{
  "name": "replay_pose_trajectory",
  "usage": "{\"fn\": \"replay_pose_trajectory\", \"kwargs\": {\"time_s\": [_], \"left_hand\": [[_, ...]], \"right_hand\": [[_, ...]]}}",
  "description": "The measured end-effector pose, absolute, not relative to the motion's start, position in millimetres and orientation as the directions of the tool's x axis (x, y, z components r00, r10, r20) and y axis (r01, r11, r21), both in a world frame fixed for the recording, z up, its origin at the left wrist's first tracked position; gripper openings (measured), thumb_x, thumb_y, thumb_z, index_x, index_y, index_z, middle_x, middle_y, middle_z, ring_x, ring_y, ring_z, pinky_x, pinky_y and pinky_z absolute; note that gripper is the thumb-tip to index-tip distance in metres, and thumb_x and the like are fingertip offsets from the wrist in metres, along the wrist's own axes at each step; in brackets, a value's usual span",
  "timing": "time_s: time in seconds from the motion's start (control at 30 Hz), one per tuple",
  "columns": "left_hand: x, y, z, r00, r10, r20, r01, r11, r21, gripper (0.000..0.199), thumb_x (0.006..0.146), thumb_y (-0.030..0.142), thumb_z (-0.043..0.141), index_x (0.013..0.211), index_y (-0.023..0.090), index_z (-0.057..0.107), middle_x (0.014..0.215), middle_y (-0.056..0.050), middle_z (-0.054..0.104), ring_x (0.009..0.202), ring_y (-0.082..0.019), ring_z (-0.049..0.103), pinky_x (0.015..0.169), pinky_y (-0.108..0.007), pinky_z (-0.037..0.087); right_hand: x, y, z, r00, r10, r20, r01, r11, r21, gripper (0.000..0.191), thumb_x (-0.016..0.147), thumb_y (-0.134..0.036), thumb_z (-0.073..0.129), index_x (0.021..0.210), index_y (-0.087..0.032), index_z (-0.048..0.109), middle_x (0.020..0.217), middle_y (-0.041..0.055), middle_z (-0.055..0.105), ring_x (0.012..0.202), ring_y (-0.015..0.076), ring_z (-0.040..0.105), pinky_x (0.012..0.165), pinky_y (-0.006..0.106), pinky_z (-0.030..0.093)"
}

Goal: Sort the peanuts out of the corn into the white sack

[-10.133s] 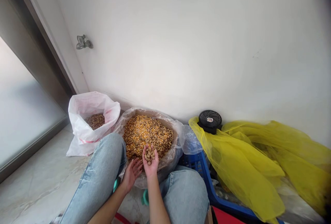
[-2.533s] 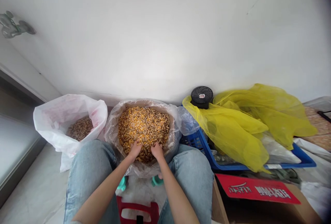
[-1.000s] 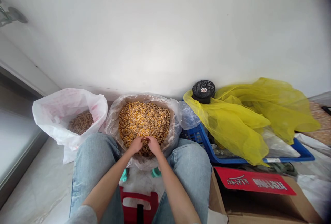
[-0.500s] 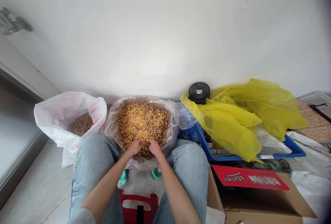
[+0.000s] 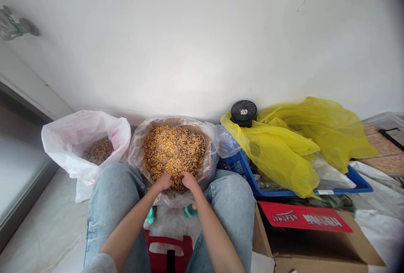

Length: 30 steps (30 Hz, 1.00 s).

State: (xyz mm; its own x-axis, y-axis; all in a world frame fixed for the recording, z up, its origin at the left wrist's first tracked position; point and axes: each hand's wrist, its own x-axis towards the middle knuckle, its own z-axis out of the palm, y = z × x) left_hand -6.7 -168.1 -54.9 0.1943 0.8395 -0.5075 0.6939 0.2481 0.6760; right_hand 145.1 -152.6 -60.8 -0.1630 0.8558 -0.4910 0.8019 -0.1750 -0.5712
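A clear plastic bag (image 5: pixel 136 153) stands open between my knees, filled with a mix of yellow corn kernels (image 5: pixel 167 136) and brown pieces that look like unshelled peanuts (image 5: pixel 197 151). At its near edge, my left hand (image 5: pixel 164 181) rests over the mix with fingers curled and pressed together. Just across a small gap, my right hand (image 5: pixel 188 180) is closed in the same way. Whatever either hand pinches is too small or hidden to name. To the left, a white woven sack (image 5: pixel 58 134) holds more of the brown pieces (image 5: pixel 99 152).
A blue plastic crate (image 5: pixel 252 182) on the right carries yellow netting (image 5: pixel 277 147) and a small black fan (image 5: pixel 243 113). Nearer stands an open cardboard box (image 5: pixel 318 245) with a red flap. A red plastic stool (image 5: pixel 187 247) shows between my legs. The wall rises behind.
Very little differs. Both hands stay at the near edge of the bag, with only slight finger movement. The camera view has shifted a touch.
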Motion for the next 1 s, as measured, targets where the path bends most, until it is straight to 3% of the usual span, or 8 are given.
{"fn": "replay_pose_trajectory", "kwargs": {"time_s": [0.27, 0.5, 0.8, 1.0], "left_hand": [[-6.6, -167.7, -54.2, 0.282, 0.784, -0.553, 0.741, 0.188, 0.645, 0.027, 0.067, 0.016, 0.044, 0.088, 0.020, 0.061, 0.096, -0.003, 0.062, 0.095, -0.020, 0.051, 0.085, -0.030, 0.036], [-3.8, -168.6, -57.8, 0.346, 0.762, -0.547, 0.745, 0.131, 0.654, 0.030, 0.078, 0.035, 0.034, 0.092, 0.024, 0.059, 0.104, -0.002, 0.060, 0.099, -0.018, 0.050, 0.086, -0.029, 0.035], [-1.5, -173.4, -66.1, 0.348, 0.756, -0.554, 0.781, 0.093, 0.617, 0.047, 0.082, 0.039, 0.022, 0.102, 0.014, 0.055, 0.114, -0.013, 0.052, 0.106, -0.022, 0.046, 0.089, -0.034, 0.031], [0.5, -175.4, -64.1, 0.358, 0.747, -0.561, 0.788, 0.081, 0.610, 0.045, 0.083, 0.038, 0.021, 0.103, 0.018, 0.055, 0.114, -0.009, 0.053, 0.106, -0.020, 0.046, 0.089, -0.032, 0.032]], "right_hand": [[145.7, -150.3, -62.0, -0.255, 0.777, -0.575, 0.882, -0.057, -0.468, 0.028, 0.069, -0.016, 0.044, 0.089, -0.021, 0.064, 0.093, 0.0057, 0.064, 0.088, 0.0176, 0.057, 0.077, 0.026, 0.039], [139.8, -150.7, -61.4, -0.334, 0.710, -0.619, 0.906, 0.060, -0.420, 0.038, 0.078, -0.034, 0.033, 0.091, -0.017, 0.064, 0.100, 0.0114, 0.062, 0.091, 0.0228, 0.057, 0.076, 0.032, 0.041], [136.1, -149.9, -65.7, -0.393, 0.661, -0.639, 0.901, 0.140, -0.410, 0.037, 0.078, -0.035, 0.033, 0.095, -0.020, 0.063, 0.102, 0.0085, 0.061, 0.092, 0.0203, 0.057, 0.077, 0.030, 0.042], [132.0, -149.2, -71.5, -0.404, 0.641, -0.652, 0.899, 0.146, -0.414, 0.032, 0.075, -0.029, 0.039, 0.091, -0.018, 0.064, 0.099, 0.0102, 0.063, 0.091, 0.0227, 0.057, 0.077, 0.033, 0.043]]}}
